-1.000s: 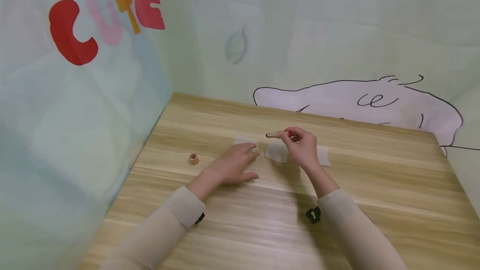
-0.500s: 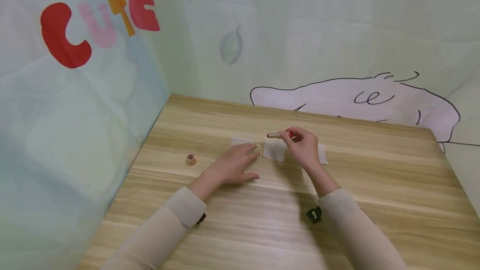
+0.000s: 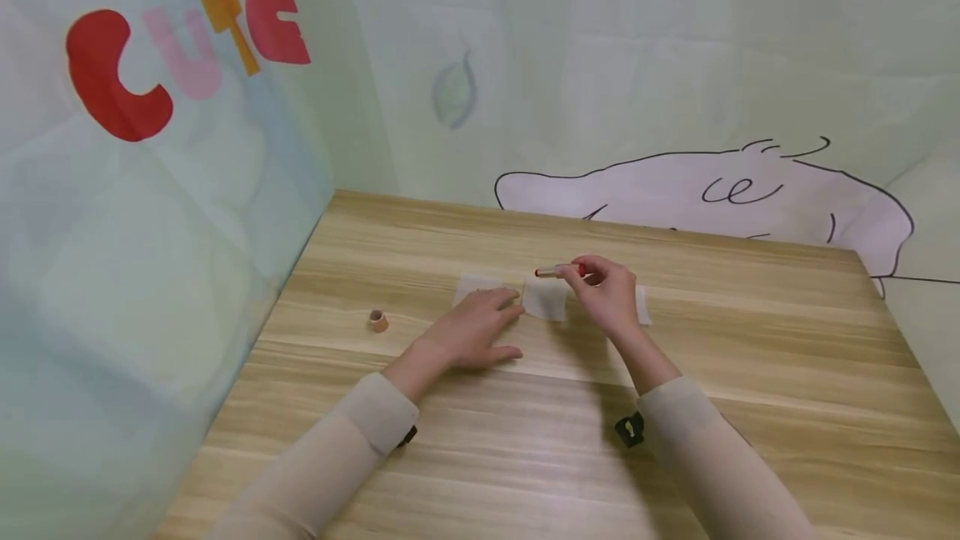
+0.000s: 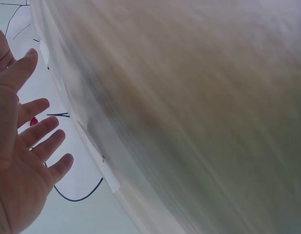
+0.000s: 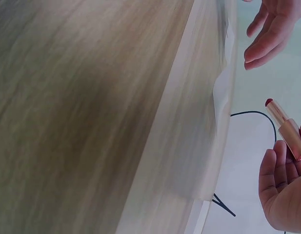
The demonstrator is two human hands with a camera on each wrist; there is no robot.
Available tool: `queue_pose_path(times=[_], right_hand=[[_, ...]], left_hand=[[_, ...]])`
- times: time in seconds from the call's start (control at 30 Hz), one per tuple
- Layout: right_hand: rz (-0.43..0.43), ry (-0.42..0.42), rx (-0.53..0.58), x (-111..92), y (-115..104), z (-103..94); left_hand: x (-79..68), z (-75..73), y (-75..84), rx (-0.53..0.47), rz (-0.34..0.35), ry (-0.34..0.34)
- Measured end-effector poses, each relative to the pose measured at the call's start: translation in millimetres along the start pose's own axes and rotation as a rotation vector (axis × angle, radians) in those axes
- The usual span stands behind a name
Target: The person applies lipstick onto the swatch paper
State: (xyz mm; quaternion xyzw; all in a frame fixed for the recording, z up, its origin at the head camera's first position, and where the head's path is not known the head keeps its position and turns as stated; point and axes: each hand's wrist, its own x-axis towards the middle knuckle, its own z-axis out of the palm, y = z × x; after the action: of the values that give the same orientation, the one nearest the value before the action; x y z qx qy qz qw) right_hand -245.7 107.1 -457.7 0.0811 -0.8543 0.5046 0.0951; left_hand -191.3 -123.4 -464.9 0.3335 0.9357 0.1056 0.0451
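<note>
In the head view my right hand (image 3: 609, 298) pinches a lipstick (image 3: 557, 272), its red tip pointing left. The right wrist view shows the lipstick (image 5: 288, 127) uncapped, with a gold-pink body. It is held above the middle white paper piece (image 3: 545, 300). My left hand (image 3: 474, 330) is spread palm down, partly covering the left paper piece (image 3: 476, 283); whether it touches it I cannot tell. Nothing is in its fingers. The small lipstick cap (image 3: 378, 321) stands on the table left of that hand. A third paper piece (image 3: 642, 307) is partly hidden behind the right hand.
The wood-grain table (image 3: 525, 473) meets a wall cloth (image 3: 420, 148) along its back and left edges. Coloured letters and a line-drawn figure (image 3: 645, 190) are printed on the cloth. A black wrist-worn device (image 3: 630, 430) sits by the right sleeve.
The head view has turned slightly, so table, papers and cap sit further left. The left hand has shifted a little right relative to the papers. The right hand keeps holding the lipstick.
</note>
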Motion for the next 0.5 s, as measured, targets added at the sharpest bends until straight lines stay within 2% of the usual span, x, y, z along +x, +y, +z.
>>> queue_pose_path(times=[0.2, 0.5], right_hand=[[0.016, -0.004, 0.010, 0.3, 0.7, -0.2], [0.029, -0.006, -0.004, -0.4, 1.7, -0.2]], left_hand=[[4.8, 2.4, 2.7, 0.011, -0.013, -0.027], [10.3, 4.7, 5.5, 0.038, 0.005, -0.062]])
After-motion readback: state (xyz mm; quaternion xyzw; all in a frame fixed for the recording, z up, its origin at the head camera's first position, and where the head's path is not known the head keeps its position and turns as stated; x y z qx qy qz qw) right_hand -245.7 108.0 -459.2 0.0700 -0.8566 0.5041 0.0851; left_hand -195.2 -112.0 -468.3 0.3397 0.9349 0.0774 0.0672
